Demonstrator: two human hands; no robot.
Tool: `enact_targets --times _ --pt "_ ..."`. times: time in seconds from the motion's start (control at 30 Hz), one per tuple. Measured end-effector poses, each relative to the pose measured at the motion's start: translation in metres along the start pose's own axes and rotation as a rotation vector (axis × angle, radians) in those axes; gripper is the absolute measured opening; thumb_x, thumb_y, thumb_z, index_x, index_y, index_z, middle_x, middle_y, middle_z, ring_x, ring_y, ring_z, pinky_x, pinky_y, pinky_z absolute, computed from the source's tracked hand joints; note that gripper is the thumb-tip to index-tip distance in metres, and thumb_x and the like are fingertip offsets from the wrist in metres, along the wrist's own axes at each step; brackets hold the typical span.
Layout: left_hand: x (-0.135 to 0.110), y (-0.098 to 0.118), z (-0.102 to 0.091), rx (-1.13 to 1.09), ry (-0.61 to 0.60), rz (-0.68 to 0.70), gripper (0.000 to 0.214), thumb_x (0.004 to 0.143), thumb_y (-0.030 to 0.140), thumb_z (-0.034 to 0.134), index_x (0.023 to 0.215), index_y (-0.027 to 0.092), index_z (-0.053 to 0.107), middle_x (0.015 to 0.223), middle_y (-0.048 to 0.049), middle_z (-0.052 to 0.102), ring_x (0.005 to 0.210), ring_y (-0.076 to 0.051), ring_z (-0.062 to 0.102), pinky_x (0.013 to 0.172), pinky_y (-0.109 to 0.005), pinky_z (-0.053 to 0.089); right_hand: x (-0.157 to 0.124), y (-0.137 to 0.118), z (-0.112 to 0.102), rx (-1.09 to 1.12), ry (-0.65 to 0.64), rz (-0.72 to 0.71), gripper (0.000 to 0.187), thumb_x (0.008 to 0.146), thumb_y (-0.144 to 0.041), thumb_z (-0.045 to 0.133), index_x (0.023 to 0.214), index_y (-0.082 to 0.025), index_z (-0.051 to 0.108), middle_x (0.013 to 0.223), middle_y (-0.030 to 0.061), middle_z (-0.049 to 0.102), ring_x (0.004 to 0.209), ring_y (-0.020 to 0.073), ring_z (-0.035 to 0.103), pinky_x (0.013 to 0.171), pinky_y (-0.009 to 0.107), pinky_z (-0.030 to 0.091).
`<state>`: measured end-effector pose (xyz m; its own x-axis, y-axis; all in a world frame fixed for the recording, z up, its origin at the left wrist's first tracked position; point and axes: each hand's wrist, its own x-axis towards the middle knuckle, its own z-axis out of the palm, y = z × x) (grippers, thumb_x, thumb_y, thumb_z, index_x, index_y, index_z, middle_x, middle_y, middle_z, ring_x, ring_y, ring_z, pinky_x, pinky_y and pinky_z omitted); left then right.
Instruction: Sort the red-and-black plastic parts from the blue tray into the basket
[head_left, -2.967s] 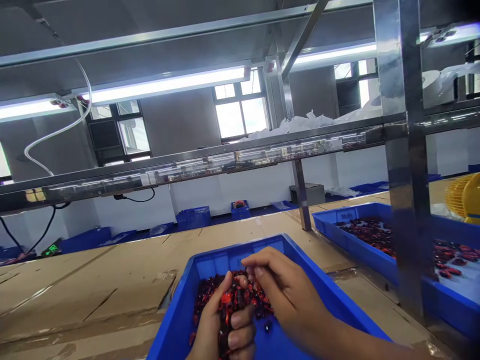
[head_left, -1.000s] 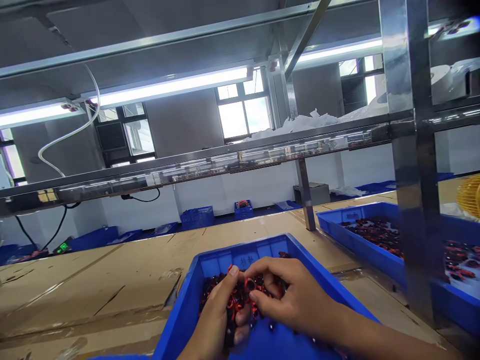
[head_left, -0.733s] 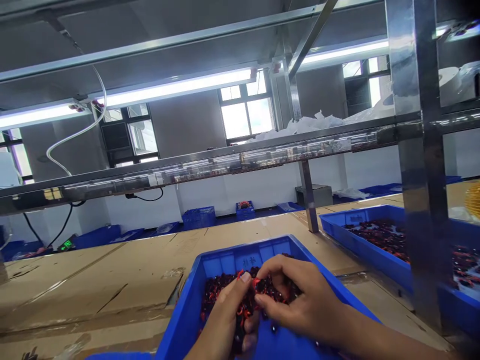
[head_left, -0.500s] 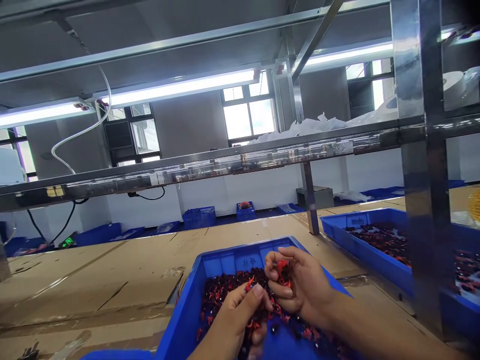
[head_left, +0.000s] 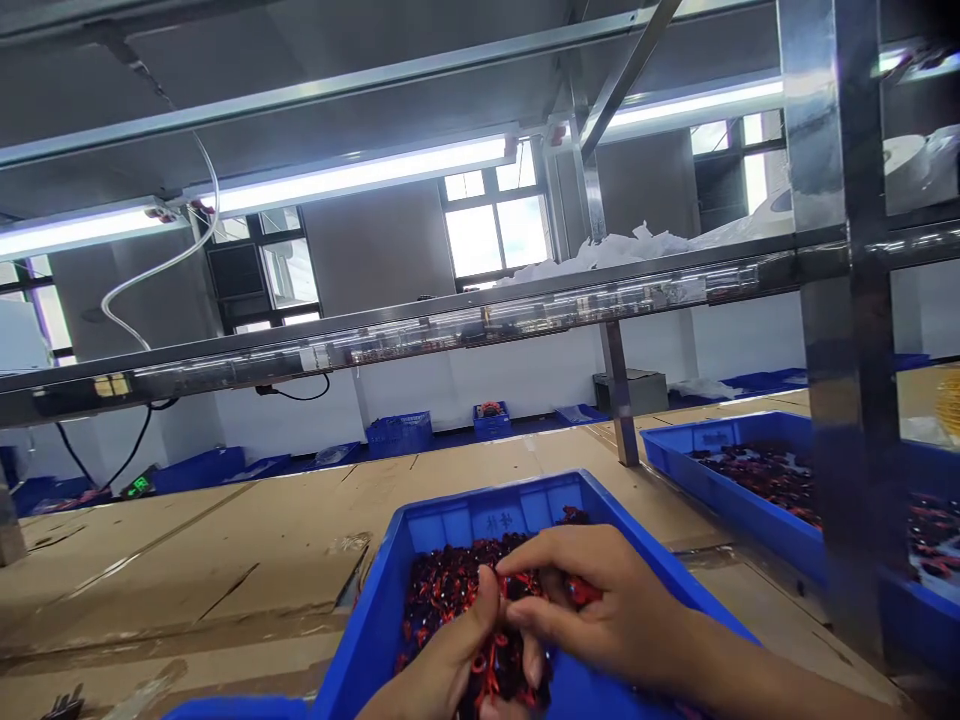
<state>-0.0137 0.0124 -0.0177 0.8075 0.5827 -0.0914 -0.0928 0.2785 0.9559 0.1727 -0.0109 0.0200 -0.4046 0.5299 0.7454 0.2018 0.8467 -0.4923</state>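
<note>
A blue plastic bin sits right in front of me on a cardboard-covered bench, holding a heap of small red and black parts. My left hand is inside it, fingers curled round a clump of those parts. My right hand lies over the heap beside it, fingers bent and pinching at the red pieces near my left thumb. The two hands touch. The bottoms of both hands run out of view.
A second blue bin of the same parts stands at the right, behind a steel upright. Flat cardboard covers the bench to the left. A metal shelf rail and tube lights hang overhead. Blue crates line the far wall.
My right hand had lifted up with a few parts half a second ago; it has come back down onto the heap against my left hand. The view shifted slightly left.
</note>
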Motion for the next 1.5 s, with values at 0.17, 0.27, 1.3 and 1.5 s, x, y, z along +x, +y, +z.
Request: enact_targets --times 0.17,0.27,1.3,1.5 --pt "-0.003 0.006 0.002 -0.328 -0.005 -0.055 0.059 0.077 0.079 0.045 0.066 0.021 0.049 0.041 0.0073 0.035 0.03 -0.005 0.02 0.033 -0.018 0.011 -0.001 0.0 -0.001 -0.077 0.08 -0.124 0.022 0.083 -0.024 0.07 0.104 -0.02 0.07 0.071 0.0005 0.068 0.059 0.0122 0.058 0.059 0.024 0.043" --pt "-0.006 0.009 0.005 -0.399 0.061 0.095 0.054 0.082 0.075 0.041 0.073 0.024 0.054 0.044 0.0079 0.034 0.031 -0.005 0.018 0.031 -0.016 0.016 0.001 0.004 0.002 0.261 0.106 0.182 0.012 0.085 -0.032 0.064 0.086 -0.019 0.066 0.059 -0.0044 0.055 0.048 0.0089 0.047 0.048 0.022 0.036" --pt "0.011 0.002 0.032 0.095 0.709 0.242 0.049 0.082 0.069 0.05 0.077 0.02 0.049 0.043 0.0069 0.041 0.031 -0.006 0.031 0.034 -0.016 0.017 -0.003 0.013 0.018 -0.286 0.079 -0.012 0.025 0.081 -0.009 0.061 0.103 -0.021 0.066 0.078 0.0001 0.063 0.071 0.0153 0.06 0.066 0.027 0.045" --pt "0.009 0.006 0.031 0.169 0.646 0.28 0.047 0.088 0.06 0.045 0.103 0.018 0.058 0.046 0.0079 0.04 0.032 -0.007 0.027 0.033 -0.017 0.017 0.002 0.01 0.011 0.299 0.134 0.427 0.017 0.079 -0.032 0.066 0.074 -0.019 0.055 0.057 -0.0046 0.053 0.046 0.0092 0.046 0.045 0.021 0.035"
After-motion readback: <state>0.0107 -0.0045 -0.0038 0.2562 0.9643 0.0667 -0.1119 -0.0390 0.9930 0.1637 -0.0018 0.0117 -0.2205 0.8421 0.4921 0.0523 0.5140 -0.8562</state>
